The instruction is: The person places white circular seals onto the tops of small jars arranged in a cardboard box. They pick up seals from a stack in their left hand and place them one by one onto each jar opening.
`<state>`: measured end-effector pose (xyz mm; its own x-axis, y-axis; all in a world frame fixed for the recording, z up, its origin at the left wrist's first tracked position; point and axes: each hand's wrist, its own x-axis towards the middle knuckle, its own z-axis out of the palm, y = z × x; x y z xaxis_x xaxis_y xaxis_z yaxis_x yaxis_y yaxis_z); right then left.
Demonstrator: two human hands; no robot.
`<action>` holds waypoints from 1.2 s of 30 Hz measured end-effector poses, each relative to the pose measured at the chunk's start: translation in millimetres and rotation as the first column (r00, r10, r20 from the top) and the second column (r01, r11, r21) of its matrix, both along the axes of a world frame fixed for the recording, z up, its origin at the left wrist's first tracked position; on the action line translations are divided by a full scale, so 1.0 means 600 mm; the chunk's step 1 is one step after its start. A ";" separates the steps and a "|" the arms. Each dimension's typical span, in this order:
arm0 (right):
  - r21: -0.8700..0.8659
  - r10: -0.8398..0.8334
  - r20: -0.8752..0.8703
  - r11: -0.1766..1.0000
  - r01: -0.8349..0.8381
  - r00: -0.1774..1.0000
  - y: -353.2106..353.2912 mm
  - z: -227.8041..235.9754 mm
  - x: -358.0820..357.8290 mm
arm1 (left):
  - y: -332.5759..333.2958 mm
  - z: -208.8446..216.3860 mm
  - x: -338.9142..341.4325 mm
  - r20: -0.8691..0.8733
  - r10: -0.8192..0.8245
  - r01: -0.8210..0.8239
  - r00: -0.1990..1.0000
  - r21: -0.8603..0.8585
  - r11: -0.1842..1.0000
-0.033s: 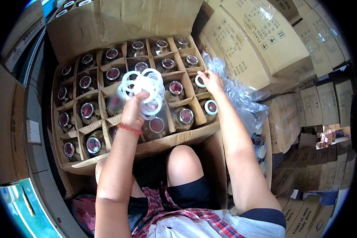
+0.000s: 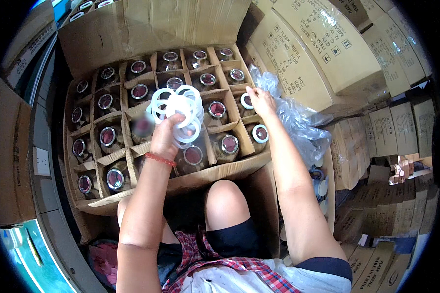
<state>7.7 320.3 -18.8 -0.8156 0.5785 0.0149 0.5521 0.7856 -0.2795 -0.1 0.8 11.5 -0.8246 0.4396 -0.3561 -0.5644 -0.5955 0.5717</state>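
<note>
My left hand (image 2: 167,132) is closed round a loose bunch of white plastic rings (image 2: 189,105) above the middle of a divided carton (image 2: 171,184). Over the right-hand column, the fingers of my right hand (image 2: 263,103) pinch the edge of a white ring (image 2: 246,101) lying on the mouth of a glass flask. Just nearer to me, another flask (image 2: 260,133) wears a white ring round its mouth. Other flasks, such as one silvery-rimmed flask (image 2: 216,109), stand upright in the cells with bare rims. The left hand and its rings hide some cells.
Crumpled clear plastic (image 2: 298,127) lies along the carton's right side. Stacked brown cartons (image 2: 322,49) rise at the right. An open box with white and blue pieces (image 2: 319,185) stands by my right forearm. The carton's raised flap (image 2: 151,34) is at the back.
My right fingers have shifted very slightly at the ring on the flask. The left hand and its bunch of rings look unchanged.
</note>
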 end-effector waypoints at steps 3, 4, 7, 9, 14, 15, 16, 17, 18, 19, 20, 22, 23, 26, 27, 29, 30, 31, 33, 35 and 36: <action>-0.003 -0.018 0.033 1.000 0.018 0.999 -0.017 0.006 0.008 | 0.002 -0.009 0.000 -0.008 -0.032 0.032 0.999 -0.004 0.999; -0.024 -0.016 0.049 1.000 0.017 0.999 -0.018 0.012 0.012 | 0.002 -0.010 0.001 0.009 -0.045 0.045 0.999 -0.015 0.999; -0.107 0.043 0.094 0.994 -0.033 0.995 0.006 0.020 0.016 | 0.006 -0.013 0.004 -0.021 -0.102 0.102 0.995 0.032 0.994; -0.082 0.142 0.016 0.987 -0.141 0.990 -0.005 0.035 0.027 | 0.006 -0.020 0.003 -0.027 -0.116 0.117 0.993 0.054 0.992; 0.255 0.758 -0.391 0.634 -0.730 0.521 -0.177 0.154 0.057 | 0.003 -0.034 0.002 0.031 -0.147 0.147 0.989 -0.004 0.989; 0.399 0.844 -0.347 0.528 -0.750 0.409 -0.197 0.151 0.054 | 0.004 -0.031 0.000 0.023 -0.189 0.189 0.982 0.017 0.982; 0.408 0.878 -0.310 0.470 -0.783 0.365 -0.201 0.145 0.048 | 0.004 -0.028 0.002 0.040 -0.173 0.173 0.984 0.009 0.985; 0.415 0.911 -0.266 0.404 -0.815 0.316 -0.202 0.137 0.041 | 0.003 -0.021 0.004 0.058 -0.155 0.155 0.986 0.008 0.988; 0.393 0.903 -0.288 0.414 -0.821 0.318 -0.205 0.131 0.036 | 0.001 -0.026 0.002 0.079 -0.161 0.164 0.984 -0.020 0.986; 0.372 0.906 -0.280 0.406 -0.835 0.316 -0.203 0.127 0.036 | -0.002 -0.037 -0.001 0.101 -0.167 0.172 0.981 -0.048 0.984; 0.353 0.913 -0.271 0.390 -0.851 0.306 -0.199 0.129 0.036 | -0.007 -0.037 -0.005 0.121 -0.163 0.173 0.979 -0.074 0.982; 0.368 0.919 -0.279 0.371 -0.852 0.280 -0.187 0.142 0.028 | -0.008 -0.038 -0.004 0.073 -0.155 0.161 0.985 -0.079 0.984; 0.418 0.905 -0.306 0.407 -0.812 0.296 -0.169 0.143 0.023 | -0.005 -0.033 -0.004 0.048 -0.174 0.178 0.984 -0.090 0.980; 0.383 0.758 -0.470 0.636 -0.670 0.452 -0.103 0.128 -0.023 | -0.011 -0.023 -0.008 0.052 -0.113 0.117 0.992 -0.091 0.989; 0.347 0.690 -0.481 0.717 -0.605 0.541 -0.074 0.112 -0.042 | -0.012 -0.016 -0.010 0.073 -0.093 0.100 0.993 -0.103 0.990; 0.285 0.575 -0.465 0.817 -0.501 0.673 -0.013 0.076 -0.079 | -0.008 -0.014 -0.016 0.066 -0.085 0.090 0.994 -0.076 0.993; 0.259 0.530 -0.403 0.848 -0.462 0.746 0.019 0.046 -0.095 | -0.005 -0.019 -0.019 0.069 -0.095 0.099 0.993 -0.054 0.994; 0.234 0.480 -0.334 0.876 -0.422 0.812 0.045 0.019 -0.106 | -0.002 -0.027 -0.022 0.076 -0.103 0.106 0.992 -0.033 0.994; 0.245 0.564 -0.047 0.807 -0.538 0.824 0.039 0.009 -0.113 | -0.012 -0.024 -0.023 0.058 -0.079 0.080 0.995 -0.012 0.997; 0.275 0.535 0.028 0.808 -0.521 0.844 0.031 0.003 -0.108 | -0.023 -0.010 -0.022 0.047 -0.040 0.041 0.998 -0.003 0.999; 0.318 0.542 0.046 0.788 -0.527 0.839 0.025 0.001 -0.100 | -0.025 0.008 -0.022 0.099 -0.018 0.023 0.995 -0.055 0.998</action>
